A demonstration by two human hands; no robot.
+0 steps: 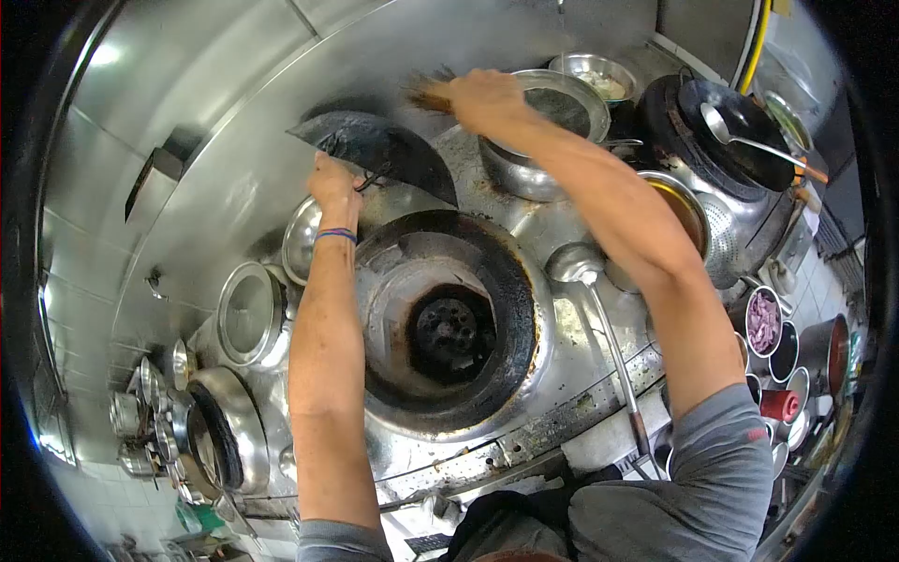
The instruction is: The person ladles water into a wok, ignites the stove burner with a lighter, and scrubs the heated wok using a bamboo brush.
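My left hand point(332, 183) is closed at the near edge of a dark wok point(407, 157), by its loop handle. The wok is tilted up behind the burner, so only part of its inside shows. My right hand point(489, 101) grips a bamboo wok brush point(431, 95), its bristles pointing left, just above and right of the wok. Below my hands lies the round burner point(449, 412) with a blackened ring. Under my right forearm stands a steel pot point(529, 178) with a strainer point(599, 112) over its top.
A ladle point(609, 337) lies right of the burner. Farther right are another wok point(740, 112) with a ladle point(716, 124) in it, a perforated skimmer point(721, 234) and a container of sliced purple onion point(763, 323). Leftward stand a lidded pot point(251, 314) and a large pot point(239, 421).
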